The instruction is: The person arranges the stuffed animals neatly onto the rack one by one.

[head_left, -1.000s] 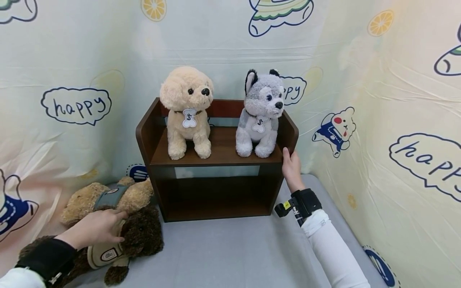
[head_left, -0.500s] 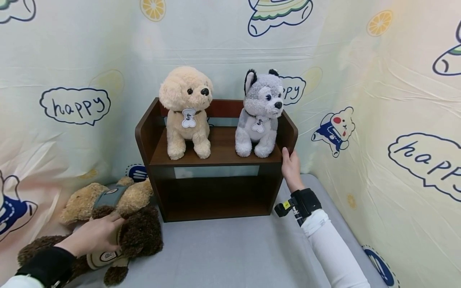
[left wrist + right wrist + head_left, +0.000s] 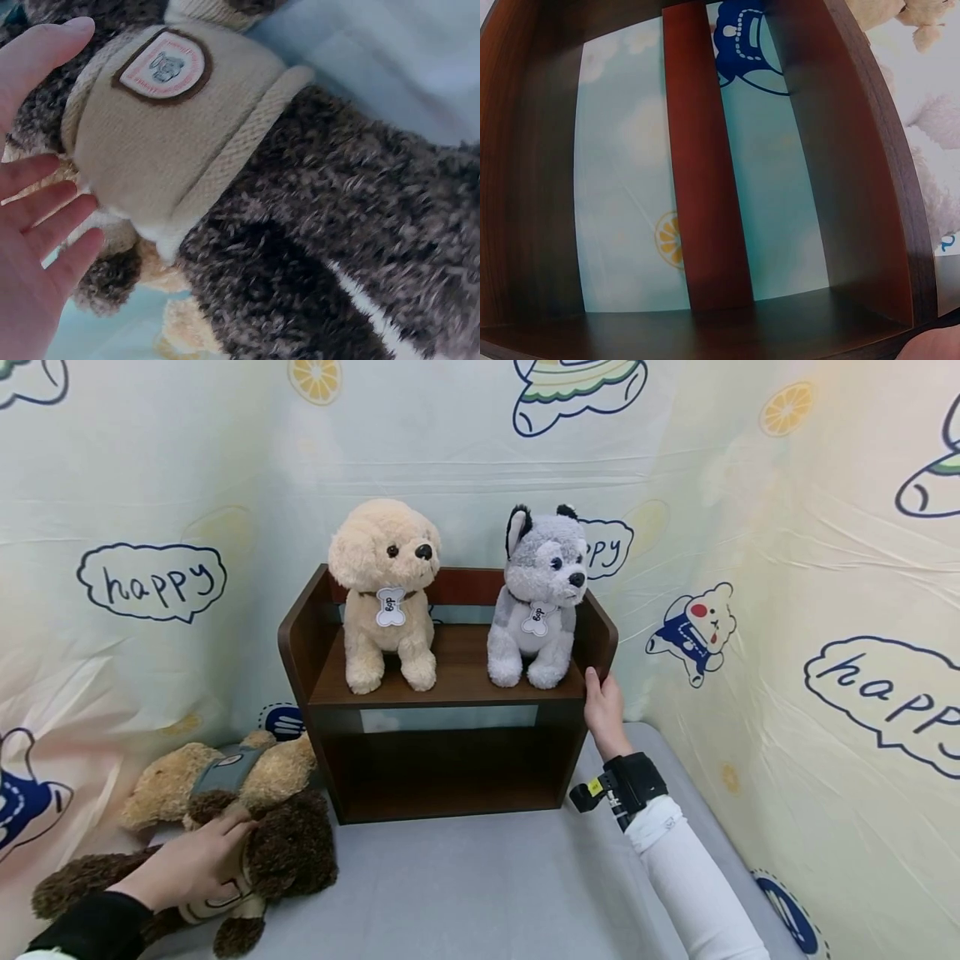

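Note:
In the head view my left hand [image 3: 191, 860] lies across the chest of a dark brown plush dog [image 3: 292, 843] that rests on its side at lower left. The left wrist view shows the thumb and spread fingers on either side of its beige knitted vest [image 3: 172, 120]; the fingers look fairly straight. My right hand [image 3: 606, 714] holds the right side panel of a dark wooden shelf [image 3: 450, 697], thumb at its front edge. A cream plush dog [image 3: 386, 577] and a grey husky plush [image 3: 536, 602] sit upright on the upper board.
Behind the brown dog lies a tan plush [image 3: 165, 781] in a blue-grey vest, close to the shelf's left side. The shelf stands on a grey surface [image 3: 450, 885]. Printed cloth walls [image 3: 262, 468] close off the back and sides.
My left hand has shifted slightly left and lower on the brown dog, its fingers moving around the neck of the vest. The right hand stays on the shelf's side.

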Motion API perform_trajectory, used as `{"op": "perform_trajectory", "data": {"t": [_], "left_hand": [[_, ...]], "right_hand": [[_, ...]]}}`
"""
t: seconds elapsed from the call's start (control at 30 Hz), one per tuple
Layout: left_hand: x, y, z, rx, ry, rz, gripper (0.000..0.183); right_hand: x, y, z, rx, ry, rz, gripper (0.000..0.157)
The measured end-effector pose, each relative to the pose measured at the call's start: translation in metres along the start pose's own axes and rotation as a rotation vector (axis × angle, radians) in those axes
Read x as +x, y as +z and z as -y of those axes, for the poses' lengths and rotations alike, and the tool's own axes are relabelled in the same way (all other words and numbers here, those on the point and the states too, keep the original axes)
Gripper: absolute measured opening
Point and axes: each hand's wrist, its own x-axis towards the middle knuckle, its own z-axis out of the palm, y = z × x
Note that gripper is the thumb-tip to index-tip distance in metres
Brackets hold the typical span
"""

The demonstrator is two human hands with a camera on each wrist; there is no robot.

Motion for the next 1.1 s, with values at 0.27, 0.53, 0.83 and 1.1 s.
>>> {"op": "perform_trajectory", "data": {"t": [0.27, 0.53, 0.83, 1.1], "left_hand": [[0.001, 0.020, 0.005, -0.002, 0.016, -0.028, 0.084], [0.002, 0.029, 0.001, 0.109, -0.025, -0.098, 0.089], [0.004, 0.031, -0.004, 0.180, -0.083, -0.119, 0.093], [0.010, 0.033, -0.001, 0.128, -0.127, -0.080, 0.093]], "right_hand": [[0.000, 0.000, 0.001, 0.012, 0.005, 0.004, 0.043], [-0.001, 0.001, 0.000, 0.020, 0.017, 0.009, 0.042], [0.000, 0.001, -0.001, 0.020, 0.018, 0.008, 0.044], [0.000, 0.002, -0.001, 0.010, 0.015, 0.003, 0.043]]}}
